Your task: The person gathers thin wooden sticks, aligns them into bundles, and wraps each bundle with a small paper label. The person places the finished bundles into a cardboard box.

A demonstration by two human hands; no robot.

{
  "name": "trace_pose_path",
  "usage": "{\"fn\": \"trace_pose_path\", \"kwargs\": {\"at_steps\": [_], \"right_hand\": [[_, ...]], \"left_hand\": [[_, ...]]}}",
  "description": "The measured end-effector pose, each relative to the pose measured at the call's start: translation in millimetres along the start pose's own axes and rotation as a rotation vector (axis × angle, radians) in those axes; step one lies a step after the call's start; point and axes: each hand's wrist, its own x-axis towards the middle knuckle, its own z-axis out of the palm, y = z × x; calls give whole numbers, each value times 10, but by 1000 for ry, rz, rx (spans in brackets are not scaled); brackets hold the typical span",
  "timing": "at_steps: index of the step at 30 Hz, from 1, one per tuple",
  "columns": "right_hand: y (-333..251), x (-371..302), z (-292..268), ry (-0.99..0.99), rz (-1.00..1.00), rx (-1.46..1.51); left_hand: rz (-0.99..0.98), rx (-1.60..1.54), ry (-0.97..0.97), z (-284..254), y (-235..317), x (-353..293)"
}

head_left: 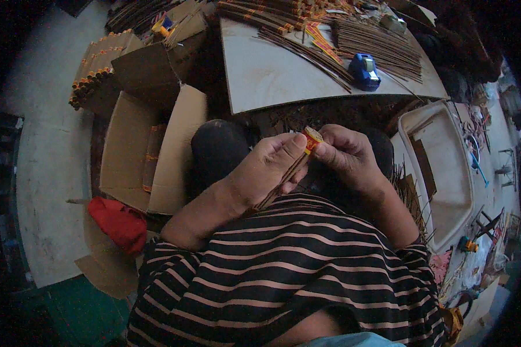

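In front of my body I hold a bundle of thin brown incense sticks (270, 195), tilted with its banded end up and away from me. A red and yellow paper band (311, 140) goes round that end. My left hand (269, 162) is closed round the bundle, its thumb pressed beside the band. My right hand (351, 151) pinches the band's right side between thumb and fingers. The lower part of the bundle is partly hidden behind my left hand and wrist.
Ahead stands a white table (266, 75) with loose sticks (379, 49), red and yellow paper strips (324, 43) and a blue tape dispenser (364, 72). An open cardboard box (176, 144) is at left, near stacked bundles (101, 55) and a red cloth (118, 222). A white tub (454, 168) lies right.
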Motion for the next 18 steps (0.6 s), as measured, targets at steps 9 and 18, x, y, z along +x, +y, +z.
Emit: {"fn": "trace_pose_path", "kwargs": {"at_steps": [9, 18], "right_hand": [[-105, 85, -88, -53, -158, 66], [-175, 18, -115, 49, -222, -129]], "left_hand": [[-125, -245, -243, -99, -43, 68], [248, 375, 124, 62, -2, 104]]}}
